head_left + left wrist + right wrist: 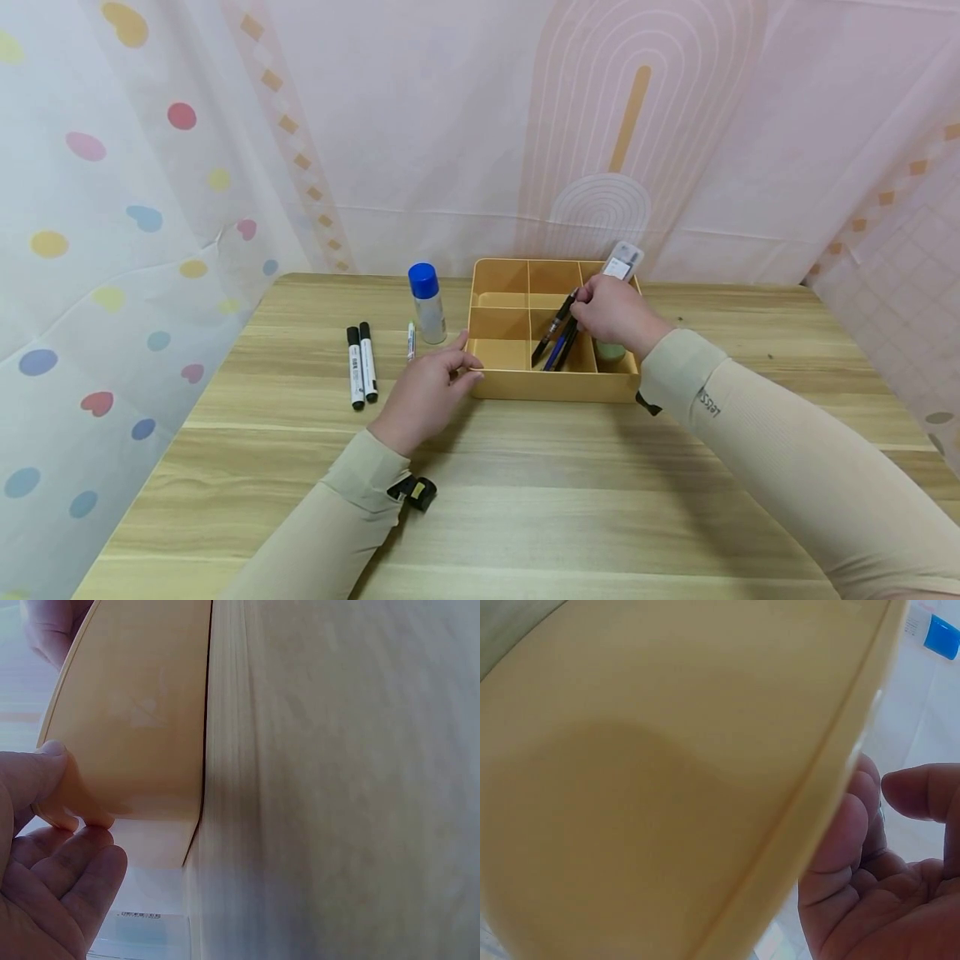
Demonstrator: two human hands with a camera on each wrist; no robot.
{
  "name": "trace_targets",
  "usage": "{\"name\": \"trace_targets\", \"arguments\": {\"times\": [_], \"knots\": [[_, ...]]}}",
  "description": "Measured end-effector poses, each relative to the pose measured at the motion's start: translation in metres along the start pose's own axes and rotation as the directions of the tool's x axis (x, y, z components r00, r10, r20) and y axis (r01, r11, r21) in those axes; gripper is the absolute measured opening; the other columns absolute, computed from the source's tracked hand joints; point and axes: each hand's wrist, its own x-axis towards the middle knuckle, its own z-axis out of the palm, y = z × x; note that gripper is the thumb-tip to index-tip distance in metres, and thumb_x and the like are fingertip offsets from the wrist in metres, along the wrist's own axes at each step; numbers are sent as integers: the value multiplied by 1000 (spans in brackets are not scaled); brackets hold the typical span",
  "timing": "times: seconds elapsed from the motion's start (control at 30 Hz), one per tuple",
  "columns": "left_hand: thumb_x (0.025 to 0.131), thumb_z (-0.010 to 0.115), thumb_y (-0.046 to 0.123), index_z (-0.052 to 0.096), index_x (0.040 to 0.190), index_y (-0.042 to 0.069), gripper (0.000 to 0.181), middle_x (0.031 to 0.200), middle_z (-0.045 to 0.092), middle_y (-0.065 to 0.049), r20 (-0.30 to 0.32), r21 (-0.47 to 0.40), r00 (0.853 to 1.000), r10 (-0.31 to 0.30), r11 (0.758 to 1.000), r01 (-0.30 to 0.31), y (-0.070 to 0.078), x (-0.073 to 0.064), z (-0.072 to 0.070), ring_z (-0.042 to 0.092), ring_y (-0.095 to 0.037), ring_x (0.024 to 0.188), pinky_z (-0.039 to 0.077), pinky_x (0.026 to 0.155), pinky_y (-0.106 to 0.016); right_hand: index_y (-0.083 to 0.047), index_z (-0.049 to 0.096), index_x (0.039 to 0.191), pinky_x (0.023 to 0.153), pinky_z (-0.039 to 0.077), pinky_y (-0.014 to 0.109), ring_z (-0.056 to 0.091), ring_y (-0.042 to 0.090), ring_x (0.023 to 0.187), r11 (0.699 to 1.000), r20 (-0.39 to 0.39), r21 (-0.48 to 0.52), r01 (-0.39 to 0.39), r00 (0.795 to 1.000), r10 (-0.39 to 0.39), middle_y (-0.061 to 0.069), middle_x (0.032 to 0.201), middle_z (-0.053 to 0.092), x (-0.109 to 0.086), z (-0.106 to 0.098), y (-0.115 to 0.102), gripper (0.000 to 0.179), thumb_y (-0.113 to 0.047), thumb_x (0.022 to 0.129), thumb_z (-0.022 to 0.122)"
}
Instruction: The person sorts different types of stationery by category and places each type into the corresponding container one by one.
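My left hand [431, 392] is at the left end of a yellow divided organizer box [555, 386]. Its thumb and fingers pinch the front corner, as the left wrist view shows. Over the middle compartments, my right hand [618, 315] has curled fingers at the upper end of a dark pen [567, 343]. A blue pen [556, 353] and a black pen [553, 327] with a clear section lean beside it in the front middle compartment. In the right wrist view the box wall hides much of what the right fingers [844, 832] hold.
Left of the box stand a blue-capped clear bottle [429, 312] and a slim white marker [411, 342]. Two black-capped white markers [356, 371] lie farther left. A clear case [622, 260] leans at the back right compartment, and a green object [609, 352] sits in the front right one.
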Motion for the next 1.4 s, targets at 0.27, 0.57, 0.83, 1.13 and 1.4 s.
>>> {"name": "trace_targets", "arguments": {"times": [0.27, 0.57, 0.83, 1.13, 1.4], "knots": [[102, 72, 23, 78, 103, 18, 8, 164, 46, -2, 2, 5, 1000, -2, 1000, 2, -1, 0, 0, 73, -27, 116, 53, 78, -32, -3, 66, 108, 65, 50, 26, 62, 18, 78, 999, 2, 41, -25, 1000, 25, 7, 90, 73, -3, -1, 1, 22, -19, 105, 52], [102, 72, 23, 78, 104, 17, 9, 165, 45, -2, 4, 7, 1000, 0, 1000, 0, 0, 0, 0, 74, -24, 106, 52, 76, -31, -1, 66, 109, 61, 49, 25, 61, 17, 75, 996, -6, 82, -26, 1000, 26, 7, 87, 72, -8, -4, 5, 22, -18, 105, 53], [102, 71, 22, 78, 104, 17, 9, 164, 46, -2, -5, 17, 1000, 3, 1000, -3, 1, -1, -1, 74, -24, 101, 52, 75, -31, 0, 67, 114, 75, 50, 32, 64, 22, 87, 999, -53, 48, 5, 999, -2, 12, 98, 74, -15, -10, 10, 26, -21, 103, 56], [102, 72, 21, 78, 102, 16, 8, 164, 46, -2, -8, 8, 1000, 12, 1000, -12, 0, -1, 0, 74, -26, 107, 53, 75, -31, 2, 63, 117, 85, 52, 38, 63, 28, 97, 999, -95, 46, 26, 995, -22, 19, 116, 70, -27, -19, 22, 29, -21, 102, 54], [103, 71, 22, 78, 104, 17, 9, 164, 46, -3, -6, 18, 1000, 18, 1000, -18, -2, 0, 1, 74, -23, 100, 53, 73, -30, -2, 63, 117, 79, 51, 37, 63, 28, 94, 998, -154, 57, 14, 988, -5, 18, 115, 69, -41, -32, 34, 27, -24, 105, 55]]}}
